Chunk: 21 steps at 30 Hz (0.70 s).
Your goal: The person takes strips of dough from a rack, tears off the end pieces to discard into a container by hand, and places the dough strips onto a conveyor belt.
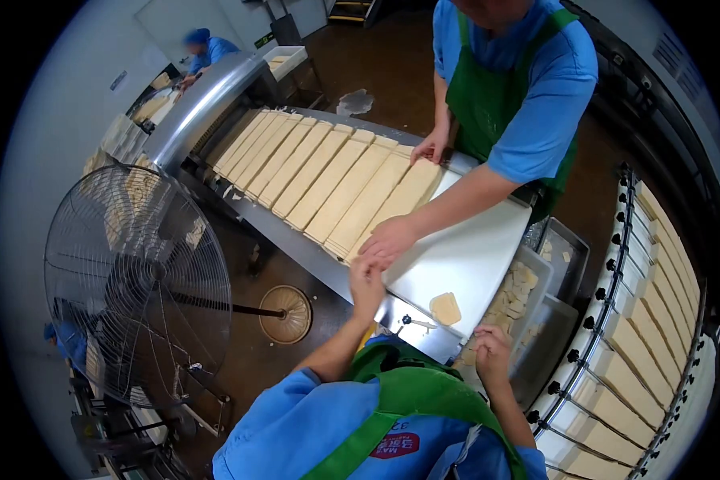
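Note:
Long pale slabs point(340, 174) lie side by side across a conveyor. My left hand point(366, 286) is at the near end of the front slab, close to a co-worker's hand; its fingers are bent, and whether they hold anything is hidden. My right hand point(493, 349) is raised beside the right end of the white belt point(456, 254), its fingers curled, with nothing I can make out in them. A small pale piece point(446, 309) lies on the belt between my hands. The co-worker's two hands rest at both ends of the front slab.
A co-worker point(520, 96) in a green apron stands across the conveyor. Right of the belt are a bin of pale scraps point(522, 292) and grey trays. Another line of slabs point(640, 336) runs at far right. A large fan point(140, 280) stands at left.

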{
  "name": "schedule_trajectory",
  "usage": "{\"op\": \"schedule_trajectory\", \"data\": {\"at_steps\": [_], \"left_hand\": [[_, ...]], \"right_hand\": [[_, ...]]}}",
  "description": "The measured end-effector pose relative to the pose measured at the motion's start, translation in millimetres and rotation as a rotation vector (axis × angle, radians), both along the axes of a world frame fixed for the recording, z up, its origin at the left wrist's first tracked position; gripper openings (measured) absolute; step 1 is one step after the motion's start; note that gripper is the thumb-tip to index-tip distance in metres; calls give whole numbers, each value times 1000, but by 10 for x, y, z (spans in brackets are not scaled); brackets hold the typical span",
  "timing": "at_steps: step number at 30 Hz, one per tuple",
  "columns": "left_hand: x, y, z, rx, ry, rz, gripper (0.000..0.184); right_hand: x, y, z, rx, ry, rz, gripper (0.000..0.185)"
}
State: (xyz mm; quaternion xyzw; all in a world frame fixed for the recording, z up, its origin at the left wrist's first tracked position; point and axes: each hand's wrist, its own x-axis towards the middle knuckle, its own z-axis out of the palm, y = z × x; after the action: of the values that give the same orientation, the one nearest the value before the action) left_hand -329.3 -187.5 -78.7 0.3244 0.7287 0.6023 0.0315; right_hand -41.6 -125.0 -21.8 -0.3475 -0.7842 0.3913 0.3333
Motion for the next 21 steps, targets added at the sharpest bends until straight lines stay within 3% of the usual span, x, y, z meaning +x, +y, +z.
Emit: {"op": "schedule_trajectory", "data": {"at_steps": [2, 4, 10, 14, 16, 17, 21], "left_hand": [[-396, -121, -75, -53, -67, 88, 15], [-743, -211, -236, -289, -90, 239, 24], [-1133, -206, -512, -567, -53, 101, 41], [-1116, -68, -467, -539, -220, 28, 52], [-1154, -55, -499, -523, -270, -8, 57], [-1176, -61, -560, -532, -165, -18, 57], [-1149, -32, -388, -539, -43, -71, 63]], "right_hand": [[-177, -23, -26, -56, 37, 58, 17], [-376, -32, 84, -76, 39, 78, 17], [-949, 47, 225, -53, 47, 106, 15], [-1414, 221, 328, -49, 9, 129, 14], [-1672, 360, 322, 98, -37, 150, 12], [-1761, 465, 139, -38, -27, 180, 10], [-2375, 824, -142, 94, -130, 156, 16]]}}
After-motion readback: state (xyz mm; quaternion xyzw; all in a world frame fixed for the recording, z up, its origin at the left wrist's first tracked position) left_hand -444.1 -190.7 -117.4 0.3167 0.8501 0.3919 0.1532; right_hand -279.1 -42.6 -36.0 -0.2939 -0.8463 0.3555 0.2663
